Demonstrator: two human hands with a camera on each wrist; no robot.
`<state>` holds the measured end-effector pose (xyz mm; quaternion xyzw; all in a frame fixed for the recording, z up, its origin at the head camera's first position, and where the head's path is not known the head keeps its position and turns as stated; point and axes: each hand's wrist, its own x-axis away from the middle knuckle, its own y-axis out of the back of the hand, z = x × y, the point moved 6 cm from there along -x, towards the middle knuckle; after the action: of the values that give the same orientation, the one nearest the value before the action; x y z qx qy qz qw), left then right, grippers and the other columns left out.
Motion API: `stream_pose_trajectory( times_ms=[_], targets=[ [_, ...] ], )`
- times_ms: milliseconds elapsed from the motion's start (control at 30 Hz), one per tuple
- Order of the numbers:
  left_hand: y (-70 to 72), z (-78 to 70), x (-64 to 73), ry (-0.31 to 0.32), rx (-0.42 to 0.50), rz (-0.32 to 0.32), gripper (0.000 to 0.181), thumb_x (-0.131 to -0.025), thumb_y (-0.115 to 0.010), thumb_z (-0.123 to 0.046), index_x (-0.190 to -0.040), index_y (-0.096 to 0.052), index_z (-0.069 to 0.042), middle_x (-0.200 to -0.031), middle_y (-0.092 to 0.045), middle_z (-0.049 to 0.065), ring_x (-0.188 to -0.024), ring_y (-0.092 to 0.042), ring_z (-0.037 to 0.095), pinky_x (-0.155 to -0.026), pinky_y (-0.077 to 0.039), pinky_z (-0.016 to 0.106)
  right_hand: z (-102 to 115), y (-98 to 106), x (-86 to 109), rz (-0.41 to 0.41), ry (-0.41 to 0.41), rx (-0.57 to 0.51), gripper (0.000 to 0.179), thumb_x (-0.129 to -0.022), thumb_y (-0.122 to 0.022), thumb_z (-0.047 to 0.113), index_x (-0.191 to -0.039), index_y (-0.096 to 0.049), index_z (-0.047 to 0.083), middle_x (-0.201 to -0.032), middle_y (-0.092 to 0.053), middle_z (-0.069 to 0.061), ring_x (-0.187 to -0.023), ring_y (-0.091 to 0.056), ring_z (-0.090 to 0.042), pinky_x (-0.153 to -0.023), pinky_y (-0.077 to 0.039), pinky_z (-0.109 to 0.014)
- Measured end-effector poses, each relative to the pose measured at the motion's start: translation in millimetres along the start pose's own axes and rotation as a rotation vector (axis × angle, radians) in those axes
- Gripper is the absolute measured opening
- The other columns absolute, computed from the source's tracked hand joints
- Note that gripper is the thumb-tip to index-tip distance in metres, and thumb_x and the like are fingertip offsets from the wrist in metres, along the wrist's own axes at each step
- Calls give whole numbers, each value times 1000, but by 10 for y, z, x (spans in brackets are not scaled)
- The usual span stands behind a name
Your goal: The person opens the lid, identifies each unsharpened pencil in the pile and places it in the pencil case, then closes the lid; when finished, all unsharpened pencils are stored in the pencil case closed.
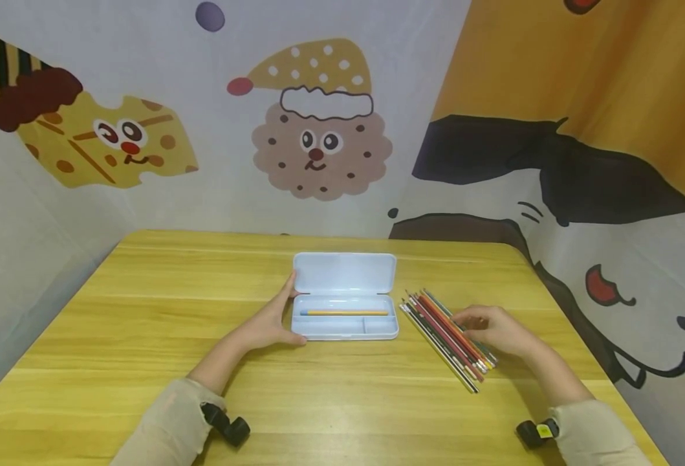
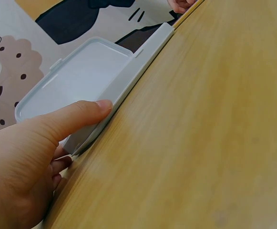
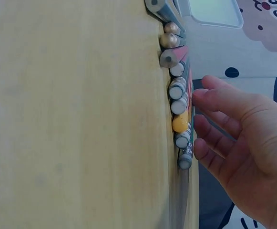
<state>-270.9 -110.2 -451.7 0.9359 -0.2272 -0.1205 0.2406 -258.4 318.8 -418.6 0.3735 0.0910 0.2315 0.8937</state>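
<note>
A pale blue pencil case (image 1: pixel 330 336) lies on the table with its lid (image 1: pixel 345 272) swung up at the back. One yellow pencil with a blue end (image 1: pixel 348 313) lies lengthwise in its rear compartment. My left hand (image 1: pixel 268 323) grips the case's left end, the thumb against the front wall and the fingers around the side. Right of the case, several pencils (image 1: pixel 444 333) of mixed colours lie slanted in a loose bundle. Over their right side is my right hand (image 1: pixel 498 329), fingers loosely bent, fingertips right at the pencils (image 3: pixel 179 106).
A wood-grain table (image 1: pixel 342 414) carries everything. Behind it hangs a cloth (image 1: pixel 214 207) printed with cartoon figures. Small black cameras sit on both wrists, below beige sleeves (image 1: pixel 173 421).
</note>
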Motion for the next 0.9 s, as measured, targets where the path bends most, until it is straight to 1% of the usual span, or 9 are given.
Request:
stream_pose_trajectory(
  times_ms=[167,300,367,467,600,733,833,900],
  targets=[
    [-5,13,1,5,4,6,140,-63,-91,-27,-150,18,-34,-140,-35,8,-140,-15,22,-114,-8,45,-14,-4,-19,6,-13,23,33,-84,-71,6,-117,-67,9,-102,-66,-3,-81,-53,-17,-65,-48,-28],
    [-7,22,-1,7,-1,7,139,-63,-91,-26,-150,18,-34,-140,-35,7,-140,-15,20,-114,-8,44,-37,-10,-47,7,-21,46,34,-83,-72,3,-116,-68,8,-96,-64,-3,-73,-50,-15,-59,-46,-27],
    [-7,23,0,10,-3,7,139,-63,-91,-26,-150,18,-34,-141,-35,7,-140,-15,20,-114,-8,43,-34,-12,-61,9,-22,61,34,-82,-71,2,-115,-68,8,-93,-63,-2,-69,-48,-14,-56,-45,-27],
    [-10,12,0,4,-2,6,140,-63,-91,-27,-150,18,-33,-140,-35,8,-140,-16,22,-114,-8,45,-15,-18,-73,19,-26,62,34,-82,-71,2,-115,-68,6,-93,-63,-3,-68,-47,-14,-56,-44,-26],
    [-10,-8,4,-11,2,4,140,-62,-91,-27,-151,18,-31,-140,-36,10,-140,-17,25,-113,-8,47,13,-17,-85,43,-18,54,33,-82,-71,2,-115,-68,4,-94,-64,-4,-71,-48,-14,-58,-45,-27],
    [-9,-12,8,-15,4,3,141,-62,-92,-27,-151,18,-31,-140,-35,11,-140,-17,27,-113,-8,48,46,-19,-112,68,2,66,31,-83,-73,5,-114,-69,4,-99,-66,-5,-78,-53,-15,-63,-49,-27],
    [-10,-6,6,-14,-1,2,141,-62,-91,-28,-151,18,-28,-140,-35,10,-140,-16,26,-113,-8,47,71,-22,-138,79,9,89,30,-83,-73,7,-112,-70,5,-104,-67,-6,-87,-58,-18,-69,-51,-28],
    [-9,-1,3,-16,-7,0,141,-62,-91,-28,-152,17,-25,-140,-35,10,-140,-16,26,-113,-8,48,86,-27,-153,84,14,108,29,-83,-73,6,-112,-70,5,-105,-67,-6,-90,-59,-21,-71,-52,-28]
  ],
)
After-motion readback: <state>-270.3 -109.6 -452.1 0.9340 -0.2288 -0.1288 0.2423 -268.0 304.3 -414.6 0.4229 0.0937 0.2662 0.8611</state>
